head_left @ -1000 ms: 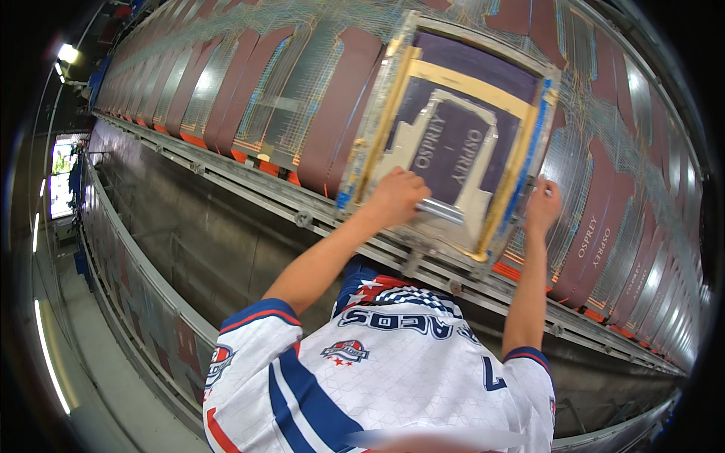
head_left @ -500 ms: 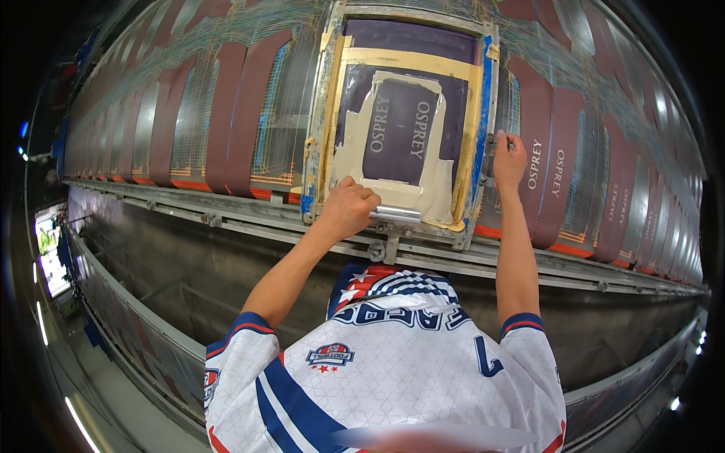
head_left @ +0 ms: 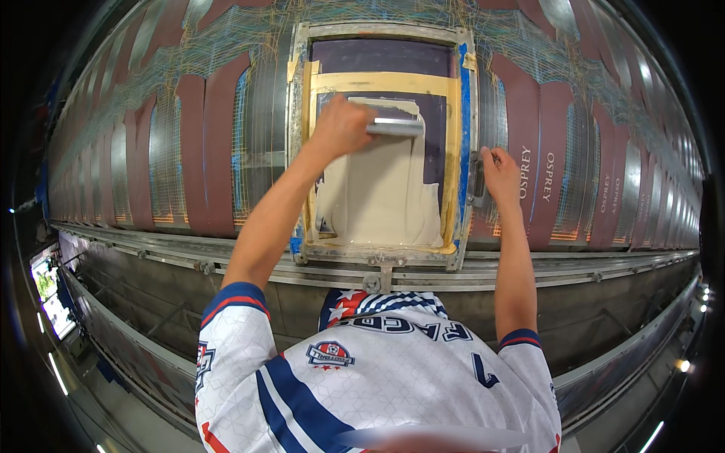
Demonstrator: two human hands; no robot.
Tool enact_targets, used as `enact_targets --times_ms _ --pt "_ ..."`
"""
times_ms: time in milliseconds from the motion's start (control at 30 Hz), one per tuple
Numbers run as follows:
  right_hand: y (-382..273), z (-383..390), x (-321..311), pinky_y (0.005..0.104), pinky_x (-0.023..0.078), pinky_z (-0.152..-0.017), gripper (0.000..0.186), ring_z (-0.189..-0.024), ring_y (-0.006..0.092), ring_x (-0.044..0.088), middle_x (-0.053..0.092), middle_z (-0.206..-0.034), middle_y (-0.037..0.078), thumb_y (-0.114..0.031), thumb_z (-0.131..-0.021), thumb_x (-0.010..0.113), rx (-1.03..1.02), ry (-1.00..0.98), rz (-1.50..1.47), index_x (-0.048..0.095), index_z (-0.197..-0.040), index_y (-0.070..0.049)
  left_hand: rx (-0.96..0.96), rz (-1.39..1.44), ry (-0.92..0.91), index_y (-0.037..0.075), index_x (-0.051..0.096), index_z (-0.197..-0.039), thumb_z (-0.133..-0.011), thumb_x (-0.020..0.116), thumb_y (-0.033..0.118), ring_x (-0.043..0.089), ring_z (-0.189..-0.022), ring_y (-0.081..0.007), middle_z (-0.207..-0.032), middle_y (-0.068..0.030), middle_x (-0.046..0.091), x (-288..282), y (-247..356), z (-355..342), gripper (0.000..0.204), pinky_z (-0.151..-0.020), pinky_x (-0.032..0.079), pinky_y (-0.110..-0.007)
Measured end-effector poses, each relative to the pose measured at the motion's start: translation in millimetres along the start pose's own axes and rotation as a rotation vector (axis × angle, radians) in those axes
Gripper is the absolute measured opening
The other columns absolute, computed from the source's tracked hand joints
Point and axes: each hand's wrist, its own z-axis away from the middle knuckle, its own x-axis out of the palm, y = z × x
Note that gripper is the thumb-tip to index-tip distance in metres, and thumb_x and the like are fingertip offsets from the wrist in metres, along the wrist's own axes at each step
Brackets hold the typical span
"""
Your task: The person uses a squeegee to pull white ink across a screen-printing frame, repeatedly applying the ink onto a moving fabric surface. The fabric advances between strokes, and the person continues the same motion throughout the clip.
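My left hand (head_left: 343,127) is closed around one end of a metal squeegee (head_left: 396,127), which lies across the upper part of a screen-printing frame's mesh. Cream-coloured ink (head_left: 377,200) coats the mesh below the squeegee and hides the lettering there. Masking tape and blue tape border the screen frame (head_left: 385,32). At its right side, my right hand (head_left: 500,177) is closed on a small dark side handle (head_left: 476,177), partly hidden by the fingers.
Maroon fabric pieces (head_left: 521,143) lie in rows on both sides, some with pale printed lettering. A metal rail (head_left: 204,253) runs along the table's near edge. Another long table edge (head_left: 128,321) shows behind me, at lower left.
My left hand has pushed the squeegee from the screen's near end to its far part, spreading ink over the dark lettered area. My right hand stays at the frame's right side.
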Motion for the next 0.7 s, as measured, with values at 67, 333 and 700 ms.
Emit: enact_targets --times_ms 67,333,700 --pt "-21.2 -6.7 -17.0 0.0407 0.05 -0.068 0.034 -0.07 0.0289 0.065 0.066 -0.074 0.015 -0.04 -0.092 0.068 0.032 -0.131 0.184 0.072 -0.1 -0.007 -0.022 0.009 -0.02 0.01 0.07 -0.076 -0.066 0.085 0.025 0.066 -0.069 -0.0329 -0.071 -0.0089 0.069 -10.2 -9.9 -14.9 0.023 -0.068 0.049 -0.043" --pt "-151.8 -44.5 -2.4 0.0396 0.054 -0.082 0.043 -0.093 0.0325 0.07 0.072 -0.097 0.018 -0.033 -0.085 0.076 -0.709 -0.289 -0.176 0.068 -0.113 -0.001 -0.17 0.036 -0.116 0.012 0.073 -0.079 -0.069 0.084 0.031 0.067 -0.07 -0.0316 -0.071 -0.0092 0.069 -24.5 -21.4 -37.1 0.025 -0.069 0.052 -0.043" --pt "-155.6 -58.3 51.6 0.0476 0.056 -0.075 0.019 -0.08 0.0375 0.07 0.071 -0.079 0.018 -0.017 -0.072 0.074 -0.762 -0.337 0.236 0.071 -0.085 -0.005 -0.132 0.081 -0.049 0.01 0.072 -0.082 -0.068 0.083 0.02 0.064 -0.071 -0.033 -0.075 -0.0105 0.07 5.3 -18.6 -23.4 0.021 -0.077 0.046 -0.04"
